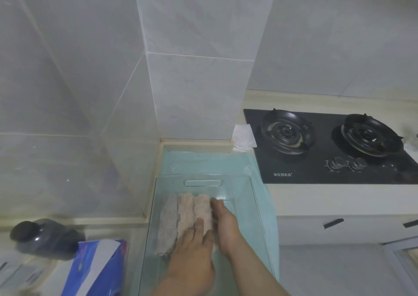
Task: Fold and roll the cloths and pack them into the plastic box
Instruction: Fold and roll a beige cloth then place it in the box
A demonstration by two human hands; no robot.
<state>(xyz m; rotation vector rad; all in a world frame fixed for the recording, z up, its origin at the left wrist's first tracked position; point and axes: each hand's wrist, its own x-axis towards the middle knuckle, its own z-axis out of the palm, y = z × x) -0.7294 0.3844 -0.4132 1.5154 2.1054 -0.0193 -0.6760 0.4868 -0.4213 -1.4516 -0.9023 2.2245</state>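
Black hob (pixel 323 142): white Chinese brand print, ending "好太太".

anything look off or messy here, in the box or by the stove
Nothing spilled or damaged. Three rolled cloths lie neatly side by side in the plastic box, with the left hand and right hand on them. Only a crumpled white sheet sits loose beside the stove, against the wall.

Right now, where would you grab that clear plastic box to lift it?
Probably the slot handle cut in the far wall of the plastic box: reach over from above and hook fingers through. The side walls look smooth and sloped, offering little grip, and the rolled cloths weigh its left side.
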